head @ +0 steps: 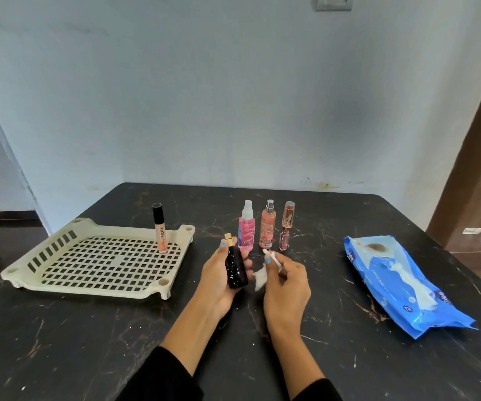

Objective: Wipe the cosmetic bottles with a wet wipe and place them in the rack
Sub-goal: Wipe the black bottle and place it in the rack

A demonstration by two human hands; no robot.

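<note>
A: Where do we stand with the black bottle [235, 267]?

B: We have it in our left hand [219, 277], near the middle of the dark marbled table [60, 342]. The fingers are curled around its body from behind, thumb up by the gold cap at 12 o'clock, and the bottle leans slightly to 11 o'clock.

A: And our right hand [287, 285]?

B: Just at 3 o'clock of the bottle, apart from it by a small gap. Thumb and forefinger pinch a crumpled white wet wipe [261, 274]; the other fingers are folded loosely under. The wipe hangs between the two hands, and we cannot tell whether it touches the bottle.

A: What about the rack [31, 270]?

B: The cream slotted rack lies flat at 9 o'clock of our hands. One lip gloss tube [159, 227] stands upright in its far right corner.

A: And the rest of the bottles?

B: Three stand in a row at 12 o'clock of the hands: a pink spray bottle [246, 227], a peach spray bottle [267, 225] beside it, then a slim clear-capped tube [286, 224]. The first two nearly touch.

A: The wipes?

B: The blue pack [401, 287] lies at 3 o'clock, well apart, one white sheet poking from its opening.
</note>
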